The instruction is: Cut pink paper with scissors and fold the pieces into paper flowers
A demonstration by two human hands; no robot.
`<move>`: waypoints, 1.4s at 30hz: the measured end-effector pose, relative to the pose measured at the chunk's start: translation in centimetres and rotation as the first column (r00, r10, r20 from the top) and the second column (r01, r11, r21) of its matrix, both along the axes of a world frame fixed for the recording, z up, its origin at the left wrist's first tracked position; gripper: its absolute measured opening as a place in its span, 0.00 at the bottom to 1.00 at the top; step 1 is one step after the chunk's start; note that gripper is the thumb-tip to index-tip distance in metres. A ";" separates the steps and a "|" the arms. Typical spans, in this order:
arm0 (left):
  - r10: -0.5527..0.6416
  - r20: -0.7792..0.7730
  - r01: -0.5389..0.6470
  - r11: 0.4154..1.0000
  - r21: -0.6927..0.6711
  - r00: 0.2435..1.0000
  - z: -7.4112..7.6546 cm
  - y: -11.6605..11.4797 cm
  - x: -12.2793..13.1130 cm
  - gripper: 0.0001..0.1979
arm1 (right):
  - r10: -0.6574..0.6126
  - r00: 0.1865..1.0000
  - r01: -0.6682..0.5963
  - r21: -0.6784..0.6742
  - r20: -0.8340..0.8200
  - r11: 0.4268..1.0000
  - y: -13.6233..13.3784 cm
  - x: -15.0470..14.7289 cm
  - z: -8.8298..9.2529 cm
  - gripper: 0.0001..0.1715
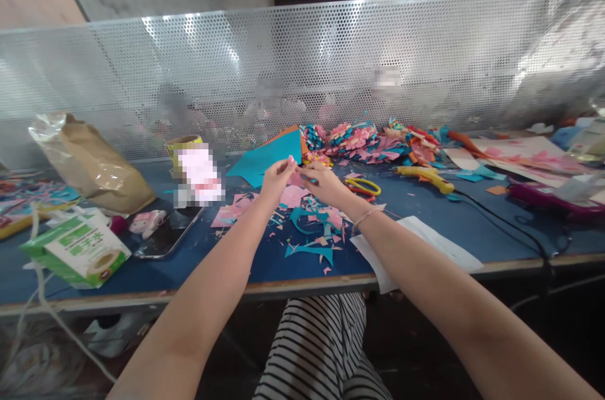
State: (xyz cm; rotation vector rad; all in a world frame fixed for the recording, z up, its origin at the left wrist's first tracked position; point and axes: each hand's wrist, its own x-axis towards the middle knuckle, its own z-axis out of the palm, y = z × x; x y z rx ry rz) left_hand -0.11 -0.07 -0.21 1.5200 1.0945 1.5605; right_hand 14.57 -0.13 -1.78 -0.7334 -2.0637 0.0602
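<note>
Both my arms reach out over the blue table (472,223). My left hand (276,178) and my right hand (321,182) meet above a heap of paper scraps (312,230), and both pinch a small pink paper piece (295,178) between fingertips. Pink and teal offcuts lie right under the hands. Yellow-handled scissors (362,186) rest just right of my right hand. A teal paper sheet (265,160) lies behind my left hand.
A pile of colourful paper flowers (373,138) sits at the back, before a perforated metal screen (302,66). A yellow glue gun (423,176) with a black cord lies right. A phone (167,233), a green carton (78,252) and a brown bag (92,164) are at left. White paper (416,249) overhangs the front edge.
</note>
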 end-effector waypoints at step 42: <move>-0.131 -0.257 0.169 0.977 0.133 0.957 0.2 -0.3 0.0 0.08 | -0.037 0.901 -0.145 -0.379 -0.432 0.914 1.1 0.4 0.3 0.09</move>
